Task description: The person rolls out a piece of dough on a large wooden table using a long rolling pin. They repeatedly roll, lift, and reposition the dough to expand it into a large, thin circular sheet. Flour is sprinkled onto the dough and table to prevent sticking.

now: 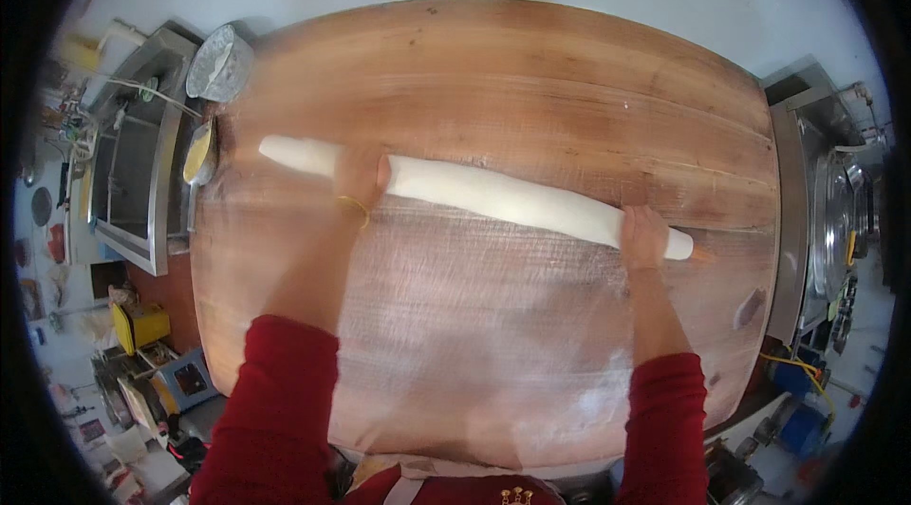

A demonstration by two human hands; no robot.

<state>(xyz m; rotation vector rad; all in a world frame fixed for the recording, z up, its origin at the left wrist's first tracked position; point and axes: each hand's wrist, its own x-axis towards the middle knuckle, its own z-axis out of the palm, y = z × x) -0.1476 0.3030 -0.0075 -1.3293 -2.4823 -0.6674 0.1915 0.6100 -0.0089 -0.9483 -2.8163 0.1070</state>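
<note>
A long pale roll of dough (503, 196) lies slantwise across the wooden table (531, 344), its left end farther from me than its right. A brown tip, like the end of a rolling pin, pokes out at the right end; the rest of any pin is covered by dough. My left hand (362, 173), blurred by motion, is wrapped over the roll toward its left end, with a yellow band at the wrist. Closer to the other end, my right hand (644, 234) grips the roll from above.
At the table's left edge stand a metal bowl (220, 65) with white residue and a scoop (199, 156) with something yellow in it. A steel sink (138, 177) borders the left side. Steel equipment (830, 211) flanks the right. A small dark oblong patch (750, 308) marks the right tabletop.
</note>
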